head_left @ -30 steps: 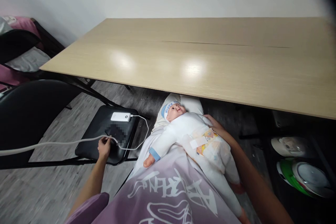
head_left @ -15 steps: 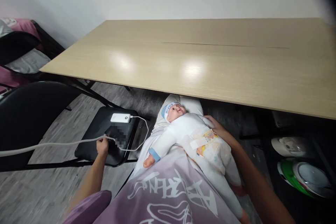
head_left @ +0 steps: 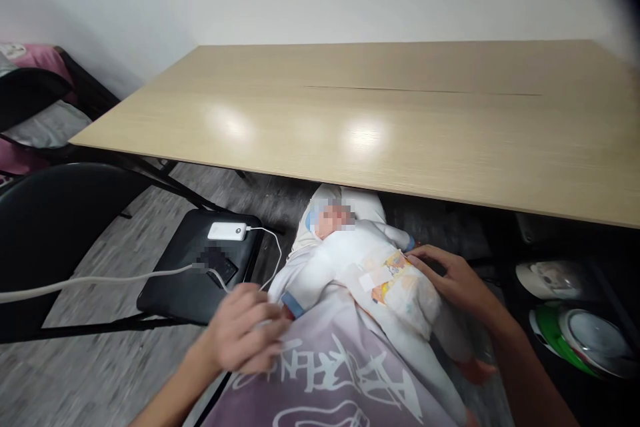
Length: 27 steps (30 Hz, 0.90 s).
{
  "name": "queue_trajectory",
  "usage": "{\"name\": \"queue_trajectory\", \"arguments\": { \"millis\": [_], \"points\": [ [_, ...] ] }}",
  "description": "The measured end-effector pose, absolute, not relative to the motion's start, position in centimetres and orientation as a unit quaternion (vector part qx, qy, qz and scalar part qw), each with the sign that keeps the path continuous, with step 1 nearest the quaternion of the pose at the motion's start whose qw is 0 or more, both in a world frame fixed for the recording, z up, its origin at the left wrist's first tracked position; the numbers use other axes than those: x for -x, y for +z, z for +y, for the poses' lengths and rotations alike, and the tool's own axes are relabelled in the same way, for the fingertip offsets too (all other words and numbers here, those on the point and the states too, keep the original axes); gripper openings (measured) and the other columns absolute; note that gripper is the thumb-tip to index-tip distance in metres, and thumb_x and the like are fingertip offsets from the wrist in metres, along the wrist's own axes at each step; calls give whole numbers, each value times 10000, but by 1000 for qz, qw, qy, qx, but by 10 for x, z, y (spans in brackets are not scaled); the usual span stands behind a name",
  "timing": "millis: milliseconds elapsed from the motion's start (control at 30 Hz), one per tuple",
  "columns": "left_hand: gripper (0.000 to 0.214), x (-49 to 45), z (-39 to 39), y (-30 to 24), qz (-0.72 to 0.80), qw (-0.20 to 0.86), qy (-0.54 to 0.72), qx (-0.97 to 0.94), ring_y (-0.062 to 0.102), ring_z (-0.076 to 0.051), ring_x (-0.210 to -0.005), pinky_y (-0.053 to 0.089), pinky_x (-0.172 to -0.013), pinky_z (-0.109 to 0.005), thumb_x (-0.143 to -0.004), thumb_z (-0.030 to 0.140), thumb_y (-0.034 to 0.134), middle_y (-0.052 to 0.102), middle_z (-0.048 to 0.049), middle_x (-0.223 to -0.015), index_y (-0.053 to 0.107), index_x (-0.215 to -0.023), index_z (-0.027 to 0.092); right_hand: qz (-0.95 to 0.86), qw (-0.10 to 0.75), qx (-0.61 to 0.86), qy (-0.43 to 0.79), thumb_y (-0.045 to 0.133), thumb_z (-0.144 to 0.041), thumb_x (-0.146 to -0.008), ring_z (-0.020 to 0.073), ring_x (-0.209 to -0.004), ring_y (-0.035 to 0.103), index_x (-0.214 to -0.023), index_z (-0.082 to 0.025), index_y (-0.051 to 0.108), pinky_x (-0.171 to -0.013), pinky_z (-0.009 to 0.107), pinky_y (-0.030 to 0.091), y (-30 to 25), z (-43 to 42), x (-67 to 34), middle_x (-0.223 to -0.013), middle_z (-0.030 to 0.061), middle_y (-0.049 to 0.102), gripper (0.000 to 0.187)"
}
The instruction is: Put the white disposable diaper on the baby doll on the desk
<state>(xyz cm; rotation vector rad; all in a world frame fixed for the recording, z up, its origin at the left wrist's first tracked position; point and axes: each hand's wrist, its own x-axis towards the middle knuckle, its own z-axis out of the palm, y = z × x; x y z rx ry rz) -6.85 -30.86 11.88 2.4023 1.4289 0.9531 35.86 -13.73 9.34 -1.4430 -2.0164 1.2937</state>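
A baby doll (head_left: 330,257) in a white outfit with blue cuffs lies on its back across my lap, its head blurred near the table edge. A diaper (head_left: 413,293) with an orange printed band is around its hips. My right hand (head_left: 447,277) rests at the diaper's side, fingers stretched out and touching it. Beside the doll's cuffed hand, my left hand (head_left: 250,330) hovers over my lap with its fingers loosely bent and apart, holding nothing I can see. It is slightly smeared by motion.
A wooden table (head_left: 400,113) spans the front. On the black folding chair (head_left: 175,267) at left lie a white power bank (head_left: 227,231), a partly blurred dark device (head_left: 223,270) and a cable (head_left: 125,277). Green and white round items (head_left: 575,337) sit low at right.
My left hand has let go of the cable at the chair and moved right, to beside the doll. My right hand has slid from the doll's arm down to the diaper's side.
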Motion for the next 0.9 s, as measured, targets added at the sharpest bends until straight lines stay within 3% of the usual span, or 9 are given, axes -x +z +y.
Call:
{"name": "queue_trajectory", "arguments": {
  "millis": [67,200,267,500,600,667,767,833,900],
  "points": [
    [263,12,-271,150,342,157,280,-883,666,-230,-935,511,-858,-403,-994,377,606,763,-58,-1041,669,-1217,252,-721,180,506,439,618,-596,-975,315,-1051,705,-1054,-279,774,-932,434,558,94,-135,-357,-1111,64,782,363],
    [351,-63,-200,166,372,258,241,-859,580,-246,-1208,446,-1058,-399,-1063,424,547,665,-120,-1338,624,-1315,191,-750,210,484,399,646,-557,-971,301,-1027,704,-1058,-286,781,-912,429,560,99,-133,-353,-1093,68,777,315],
    [371,-75,-178,158,377,289,219,-852,551,-259,-1242,422,-1095,-409,-1055,434,571,642,-117,-1366,625,-1337,198,-770,226,469,368,640,-533,-980,292,-995,702,-984,-284,779,-890,426,555,101,-134,-350,-1032,67,776,285],
    [329,-67,-169,135,340,391,273,-811,584,-231,-1225,390,-1136,-383,-998,380,693,686,-73,-1316,664,-1292,236,-753,265,534,280,618,-556,-952,255,-777,679,-856,-279,717,-712,399,547,82,-121,-355,-837,55,731,309],
    [227,-64,-171,137,345,422,295,-785,617,-225,-1207,410,-1122,-390,-1010,342,672,709,-85,-1248,682,-1201,220,-727,266,577,262,613,-578,-932,263,-752,677,-855,-270,714,-731,426,555,70,-111,-362,-832,64,724,333],
    [167,-61,-172,138,341,433,306,-776,627,-223,-1202,414,-1123,-396,-1027,322,637,717,-95,-1224,689,-1135,206,-726,267,564,288,613,-562,-946,280,-859,702,-1003,-266,729,-799,439,577,72,-111,-361,-988,83,746,323],
    [154,-50,-176,137,312,467,311,-766,653,-222,-1125,448,-1084,-387,-1005,327,651,739,-108,-1155,692,-1046,184,-764,245,474,363,596,-503,-992,300,-1186,661,-1326,-302,652,-1024,449,550,89,-121,-344,-1346,88,674,394],
    [189,-42,-180,135,282,503,299,-760,672,-196,-939,479,-1027,-367,-1013,339,627,756,-79,-929,697,-959,173,-801,201,401,396,580,-467,-1013,302,-1321,589,-1390,-336,621,-1133,452,484,106,-128,-330,-1435,71,622,402],
    [303,-37,-182,136,267,524,285,-757,624,-163,-733,484,-987,-357,-1058,347,542,664,-15,-642,701,-871,170,-823,175,373,391,577,-455,-1015,298,-1271,609,-1308,-331,668,-1113,445,490,122,-133,-322,-1341,74,666,331]
  ]
}}
